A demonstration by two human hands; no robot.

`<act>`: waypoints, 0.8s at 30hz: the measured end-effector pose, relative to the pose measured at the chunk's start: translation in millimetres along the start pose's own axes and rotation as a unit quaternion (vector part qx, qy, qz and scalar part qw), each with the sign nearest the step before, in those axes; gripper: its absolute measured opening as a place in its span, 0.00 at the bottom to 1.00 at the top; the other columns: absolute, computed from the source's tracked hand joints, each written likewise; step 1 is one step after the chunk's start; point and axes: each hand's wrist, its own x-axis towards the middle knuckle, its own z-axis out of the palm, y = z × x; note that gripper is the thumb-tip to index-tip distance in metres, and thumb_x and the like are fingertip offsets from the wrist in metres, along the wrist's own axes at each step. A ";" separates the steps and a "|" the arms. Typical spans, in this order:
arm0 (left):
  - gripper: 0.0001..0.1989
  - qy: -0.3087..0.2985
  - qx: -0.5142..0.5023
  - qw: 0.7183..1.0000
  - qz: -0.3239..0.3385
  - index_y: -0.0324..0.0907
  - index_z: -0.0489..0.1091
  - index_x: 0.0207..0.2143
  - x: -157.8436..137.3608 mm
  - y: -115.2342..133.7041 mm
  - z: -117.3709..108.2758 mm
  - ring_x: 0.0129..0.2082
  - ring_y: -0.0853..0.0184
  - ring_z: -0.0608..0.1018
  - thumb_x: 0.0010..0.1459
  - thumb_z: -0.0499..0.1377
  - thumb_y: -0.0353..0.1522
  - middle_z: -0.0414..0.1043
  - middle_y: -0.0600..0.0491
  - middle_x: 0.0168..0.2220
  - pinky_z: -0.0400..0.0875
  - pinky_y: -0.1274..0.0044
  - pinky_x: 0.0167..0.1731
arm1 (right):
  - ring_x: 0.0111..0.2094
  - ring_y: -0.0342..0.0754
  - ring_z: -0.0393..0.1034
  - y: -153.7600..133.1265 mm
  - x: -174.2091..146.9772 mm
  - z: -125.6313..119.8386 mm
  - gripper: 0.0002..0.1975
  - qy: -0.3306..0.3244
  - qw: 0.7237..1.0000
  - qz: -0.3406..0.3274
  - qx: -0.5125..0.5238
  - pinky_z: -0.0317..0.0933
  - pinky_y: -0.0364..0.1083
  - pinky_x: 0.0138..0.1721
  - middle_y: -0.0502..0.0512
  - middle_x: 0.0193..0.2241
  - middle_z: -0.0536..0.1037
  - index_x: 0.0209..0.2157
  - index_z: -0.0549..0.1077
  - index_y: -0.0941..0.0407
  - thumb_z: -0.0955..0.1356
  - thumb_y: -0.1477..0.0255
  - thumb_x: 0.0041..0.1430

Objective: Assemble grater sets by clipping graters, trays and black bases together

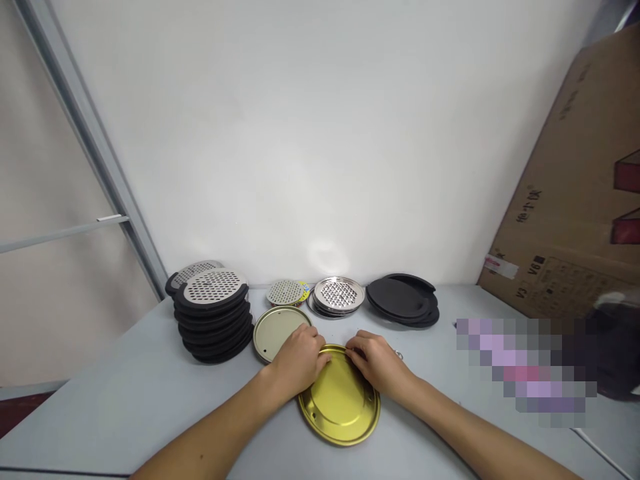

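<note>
A round, shallow gold metal lid with small holes near its rim lies in front of me on the table. My left hand is closed on its far left rim, the thumb over the inner side. On the far right rim, the curled fingers of my right hand grip the same lid. Partly behind my left hand is a similar pale metal lid with a hole. A small metal ring shows just beyond my right hand.
At the left stands a stack of black round holders topped by a perforated metal disc. Along the wall are a flat perforated disc, stacked round grater plates and black round pieces. A large cardboard box leans at the right.
</note>
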 end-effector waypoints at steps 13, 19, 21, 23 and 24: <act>0.07 0.038 -0.035 0.997 -0.056 0.39 0.72 0.33 -1.7 7.0 8.8 0.40 0.59 0.71 0.60 0.54 0.28 0.72 0.47 0.35 0.66 0.70 0.42 | 0.34 0.49 0.71 -3.2 0.7 0.8 0.12 -0.002 1.000 -0.001 -0.002 0.61 0.43 0.36 0.56 0.32 0.76 0.33 0.78 0.56 0.62 0.77 0.60; 0.07 0.058 -0.051 0.994 -0.079 0.40 0.72 0.31 -1.2 6.6 14.4 0.38 0.60 0.71 0.60 0.55 0.28 0.72 0.48 0.34 0.65 0.71 0.41 | 0.34 0.49 0.71 -5.2 1.6 0.0 0.13 -0.006 1.000 -0.001 -0.003 0.61 0.43 0.35 0.56 0.31 0.76 0.33 0.78 0.56 0.61 0.77 0.61; 0.06 0.062 -0.056 0.993 -0.085 0.40 0.72 0.30 -1.0 6.3 16.0 0.37 0.60 0.71 0.59 0.56 0.28 0.72 0.49 0.33 0.65 0.71 0.40 | 0.34 0.49 0.71 -4.8 1.3 0.6 0.13 -0.005 1.000 -0.003 -0.004 0.61 0.43 0.35 0.56 0.31 0.75 0.33 0.78 0.56 0.61 0.76 0.61; 0.06 0.065 -0.064 0.992 -0.089 0.40 0.72 0.29 -0.6 5.8 17.2 0.37 0.61 0.71 0.59 0.56 0.27 0.72 0.49 0.32 0.64 0.71 0.39 | 0.34 0.48 0.71 -3.7 0.6 1.6 0.13 -0.005 1.000 -0.004 -0.005 0.61 0.43 0.35 0.56 0.31 0.76 0.33 0.78 0.56 0.61 0.76 0.61; 0.06 0.067 -0.068 0.991 -0.091 0.40 0.72 0.29 -0.3 5.5 17.7 0.36 0.61 0.71 0.58 0.57 0.27 0.72 0.49 0.32 0.64 0.72 0.38 | 0.34 0.48 0.71 -3.1 0.2 2.1 0.13 -0.004 1.000 -0.005 -0.005 0.61 0.43 0.35 0.56 0.31 0.76 0.33 0.78 0.56 0.61 0.76 0.61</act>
